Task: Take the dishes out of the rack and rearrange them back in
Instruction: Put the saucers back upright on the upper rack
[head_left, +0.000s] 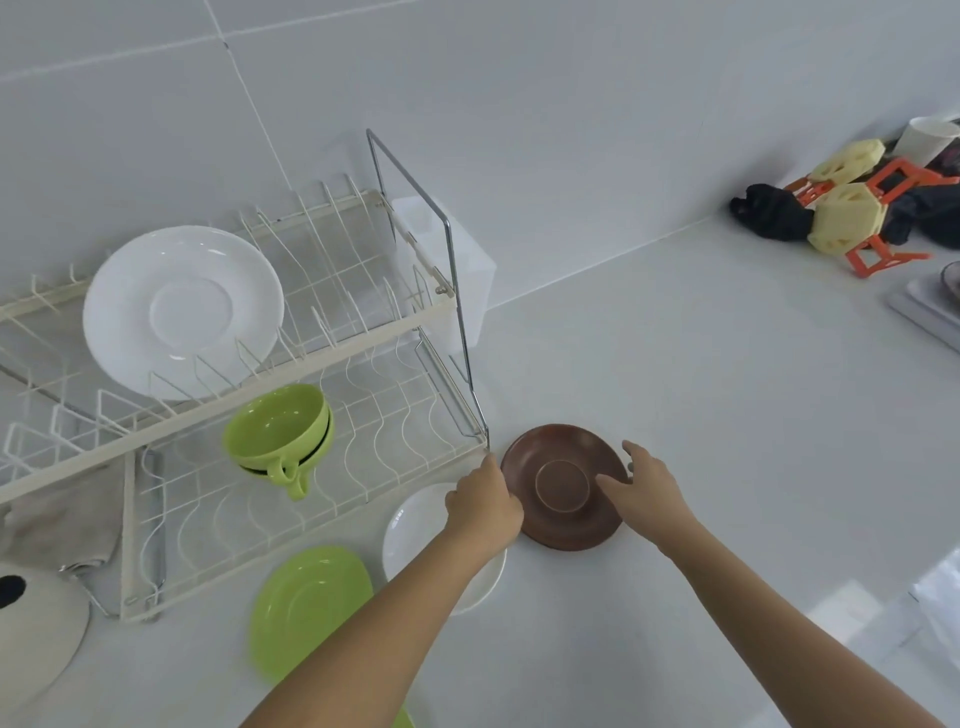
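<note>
A brown saucer (563, 486) lies on the white counter just right of the cream wire dish rack (291, 364). My left hand (485, 499) grips its left rim and my right hand (644, 488) holds its right rim, thumb on top. A white plate (179, 309) stands in the rack's upper tier. Two stacked green cups (280, 439) lie tilted in the lower tier. A small white plate (415, 525) and a green square plate (306, 603) lie on the counter in front of the rack, partly under my left forearm.
A grey cloth (62, 519) and a cream lid (36, 629) lie at the left. A clear cutlery holder (467, 260) hangs on the rack's right end. Yellow and orange plastic parts (852, 208), a white cup (930, 143) and a grey tray (924, 312) are at the far right.
</note>
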